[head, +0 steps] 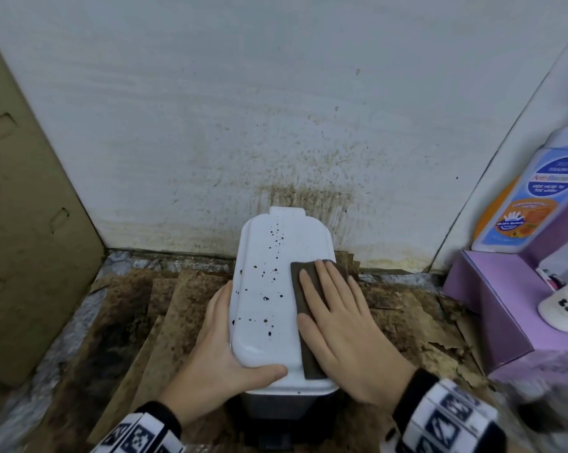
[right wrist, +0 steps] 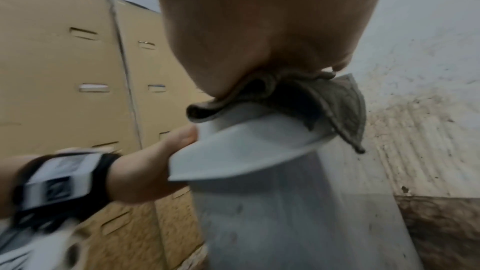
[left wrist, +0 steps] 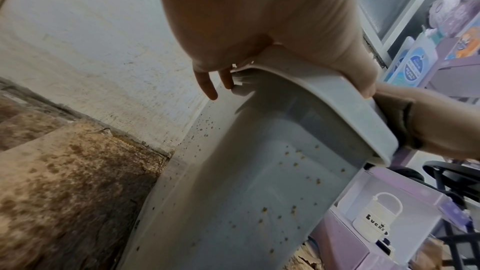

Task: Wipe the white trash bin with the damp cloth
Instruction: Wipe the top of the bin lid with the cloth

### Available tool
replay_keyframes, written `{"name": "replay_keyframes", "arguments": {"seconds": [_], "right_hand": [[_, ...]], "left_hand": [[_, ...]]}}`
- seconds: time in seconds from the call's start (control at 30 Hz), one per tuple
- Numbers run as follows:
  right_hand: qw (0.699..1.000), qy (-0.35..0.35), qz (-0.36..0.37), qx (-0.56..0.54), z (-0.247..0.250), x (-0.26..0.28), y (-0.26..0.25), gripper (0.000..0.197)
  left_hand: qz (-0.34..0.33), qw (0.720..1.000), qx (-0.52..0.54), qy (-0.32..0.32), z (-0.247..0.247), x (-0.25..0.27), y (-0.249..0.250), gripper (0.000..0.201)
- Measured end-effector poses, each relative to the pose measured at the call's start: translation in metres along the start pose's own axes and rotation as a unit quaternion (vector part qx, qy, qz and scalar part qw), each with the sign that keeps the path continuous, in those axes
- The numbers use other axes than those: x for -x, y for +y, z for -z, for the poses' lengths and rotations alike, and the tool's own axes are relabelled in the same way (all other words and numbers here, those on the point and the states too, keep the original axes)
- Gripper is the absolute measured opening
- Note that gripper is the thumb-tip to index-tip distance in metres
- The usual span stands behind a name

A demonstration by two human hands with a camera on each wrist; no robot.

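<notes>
Centrally, the white trash bin [head: 269, 289] shows a dark-speckled lid; the right hand [head: 338, 318] presses the cloth [head: 303, 299] flat along its right edge. The left hand [head: 223, 348] grips the lid's lower-left rim, the stained wall [head: 276, 125] just behind.

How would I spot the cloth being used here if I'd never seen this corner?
Find the stained wall; at its foot stands a white trash bin with a dark-speckled lid. On the lid's right side, flat under the right hand, lies the cloth: a dark brown-grey rectangle, the only dark patch on that white lid.
</notes>
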State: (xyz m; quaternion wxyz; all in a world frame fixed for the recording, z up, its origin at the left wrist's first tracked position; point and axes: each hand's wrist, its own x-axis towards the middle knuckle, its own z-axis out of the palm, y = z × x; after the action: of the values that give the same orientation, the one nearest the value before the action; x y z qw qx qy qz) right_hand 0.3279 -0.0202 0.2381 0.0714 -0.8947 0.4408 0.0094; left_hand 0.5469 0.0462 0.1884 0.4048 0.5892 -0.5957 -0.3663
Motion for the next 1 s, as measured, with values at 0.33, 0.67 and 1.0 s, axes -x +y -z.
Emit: {"name": "replay_keyframes", "arguments": {"seconds": [0.33, 0.67, 1.0], "right_hand": [[0.998, -0.063, 0.004, -0.03, 0.03, -0.138, 0.058, 0.068], [0.998, -0.044, 0.008, -0.048, 0.036, -0.156, 0.065, 0.067], [0.999, -0.016, 0.02, -0.045, 0.014, -0.054, 0.031, 0.066]], "left_hand": [[0.012, 1.0, 0.02, -0.014, 0.003, 0.001, 0.006, 0.134], [-0.001, 1.0, 0.002, -0.015, 0.004, -0.002, 0.002, 0.132], [-0.012, 1.0, 0.001, -0.007, 0.001, 0.0, 0.003, 0.127]]}}
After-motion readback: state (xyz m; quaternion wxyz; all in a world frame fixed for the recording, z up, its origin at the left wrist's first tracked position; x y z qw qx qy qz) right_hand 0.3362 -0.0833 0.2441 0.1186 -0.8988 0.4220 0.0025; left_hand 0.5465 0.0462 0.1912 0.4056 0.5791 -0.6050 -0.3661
